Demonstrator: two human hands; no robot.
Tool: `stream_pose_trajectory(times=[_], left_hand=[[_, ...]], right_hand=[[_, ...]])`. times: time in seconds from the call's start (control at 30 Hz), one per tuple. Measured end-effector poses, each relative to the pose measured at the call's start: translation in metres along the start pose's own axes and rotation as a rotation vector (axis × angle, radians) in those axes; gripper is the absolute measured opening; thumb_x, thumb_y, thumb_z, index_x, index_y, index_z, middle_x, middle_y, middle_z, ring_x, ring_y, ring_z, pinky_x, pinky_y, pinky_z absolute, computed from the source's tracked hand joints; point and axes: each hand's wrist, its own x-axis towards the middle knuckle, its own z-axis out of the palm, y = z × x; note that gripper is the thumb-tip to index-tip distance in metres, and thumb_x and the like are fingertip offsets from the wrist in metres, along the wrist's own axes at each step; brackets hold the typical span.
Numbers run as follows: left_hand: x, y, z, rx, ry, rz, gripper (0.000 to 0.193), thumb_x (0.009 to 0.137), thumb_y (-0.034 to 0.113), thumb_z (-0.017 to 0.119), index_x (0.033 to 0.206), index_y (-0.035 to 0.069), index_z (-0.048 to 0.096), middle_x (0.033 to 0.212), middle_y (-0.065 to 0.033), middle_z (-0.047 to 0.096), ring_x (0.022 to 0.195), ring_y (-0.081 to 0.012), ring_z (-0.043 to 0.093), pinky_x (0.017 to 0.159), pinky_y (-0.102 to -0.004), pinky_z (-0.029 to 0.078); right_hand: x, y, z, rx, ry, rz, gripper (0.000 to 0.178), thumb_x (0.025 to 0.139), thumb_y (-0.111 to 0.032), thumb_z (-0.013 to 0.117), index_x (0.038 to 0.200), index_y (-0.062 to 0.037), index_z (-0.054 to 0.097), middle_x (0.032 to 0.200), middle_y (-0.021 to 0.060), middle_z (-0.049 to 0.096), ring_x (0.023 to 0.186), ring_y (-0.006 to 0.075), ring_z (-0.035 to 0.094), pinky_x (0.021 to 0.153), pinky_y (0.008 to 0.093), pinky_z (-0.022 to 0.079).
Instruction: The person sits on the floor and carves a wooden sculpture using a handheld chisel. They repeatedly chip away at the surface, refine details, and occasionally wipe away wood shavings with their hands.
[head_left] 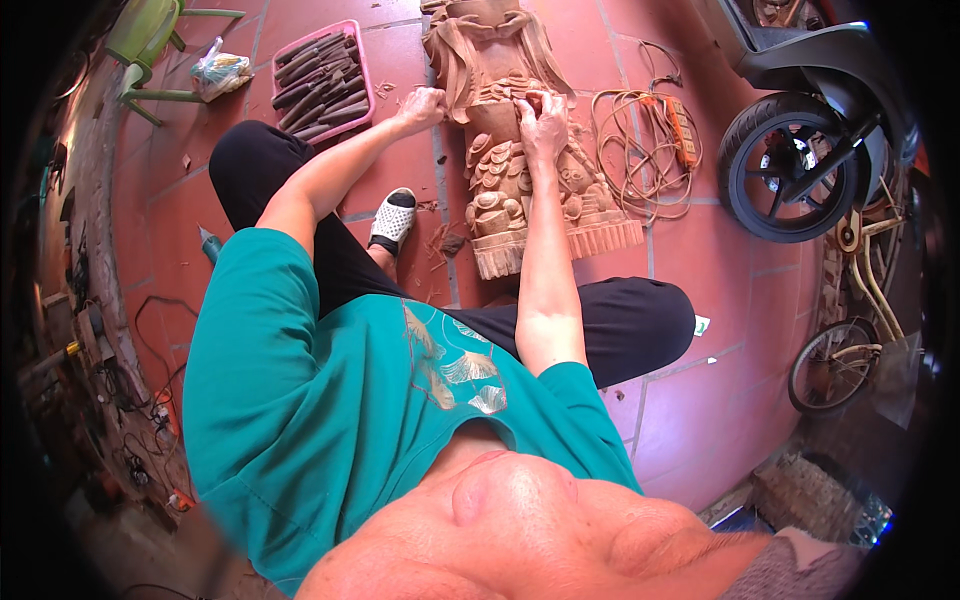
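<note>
**Both hands on the carving**

Right now your 2 arms reach forward over your crossed legs to the tall carved statue of pale reddish wood (510, 150), which lies flat on the red tiled floor (700, 400) straight ahead of you, its fringed base nearest your knees. Your left hand (425, 105) is curled into a loose fist against the statue's left edge, elbow bent and forearm angled up from your left knee; whether it grips anything cannot be told. Your right hand (545, 125) rests on the middle of the carving with the arm almost straight, fingers bent and pinched together at the top as if around something slim, though no tool shows clearly.

Beyond your left hand, a pink rectangular plastic tray (364, 75) sits on the tiles, filled with a row of dark wood-handled chisels (320, 85) lying side by side. Right of the statue lies a coiled beige cable with an orange power strip (683, 128). Your white slip-on shoe (392, 218) rests just beside the statue's lower left.
</note>
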Motion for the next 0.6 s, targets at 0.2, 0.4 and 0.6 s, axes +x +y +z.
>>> stream_pose_trajectory(times=[0.2,0.4,0.6], left_hand=[[0.041,0.009,-0.011,-0.113,0.213,-0.068,0.024,0.083,0.027,0.070,0.091,0.005,0.071,0.091,-0.0201,0.071,0.090,-0.0332,0.070,0.082,-0.0437,0.053],[0.046,0.012,0.004,-0.135,0.327,-0.073,0.019,0.089,0.022,0.064,0.096,0.005,0.067,0.091,-0.0196,0.071,0.089,-0.0355,0.069,0.079,-0.0449,0.053],[0.020,0.018,0.011,-0.043,0.236,-0.029,0.013,0.089,0.018,0.059,0.093,0.006,0.063,0.085,-0.0223,0.069,0.084,-0.0410,0.067,0.073,-0.0508,0.053]], right_hand=[[-0.003,0.006,-0.001,-0.003,0.010,0.038,0.022,0.075,-0.018,0.079,0.094,-0.0102,0.070,0.091,0.0082,0.064,0.093,0.0273,0.060,0.085,0.0406,0.047],[-0.003,0.000,-0.002,0.031,0.004,0.063,0.021,0.075,-0.018,0.079,0.092,-0.0101,0.070,0.089,0.0073,0.062,0.092,0.0259,0.059,0.084,0.0399,0.047],[-0.004,0.004,-0.001,0.001,0.004,0.056,0.021,0.074,-0.017,0.080,0.091,-0.0093,0.070,0.088,0.0076,0.062,0.092,0.0265,0.059,0.085,0.0403,0.047]])
